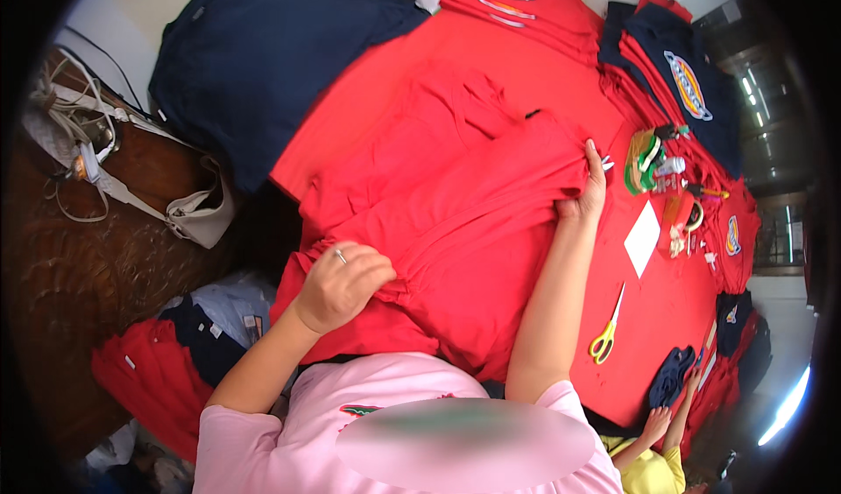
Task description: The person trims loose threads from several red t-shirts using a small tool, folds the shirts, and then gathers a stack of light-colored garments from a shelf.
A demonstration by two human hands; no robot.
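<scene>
A large red garment [455,222] lies bunched and creased across the red-covered table in front of me, its near part reaching my lap. My left hand [346,288], a ring on one finger, is closed on the near left edge of this garment, fingers curled over the fabric. Farther off to the right, my right hand [591,187] grips the garment's far right edge between thumb and fingers. Small silvery tips [607,163] show just beside the right fingers; whether that hand holds them I cannot make out. A small black mark [533,113] shows near the garment's far edge.
Yellow-handled scissors [604,341] and a white paper [644,238] lie right of me, below a green box [644,165] of small supplies. Navy garments [263,47] are heaped far left. A white handbag [203,207] sits at left. Bottom right, a co-worker's hand [657,424] is near dark cloth.
</scene>
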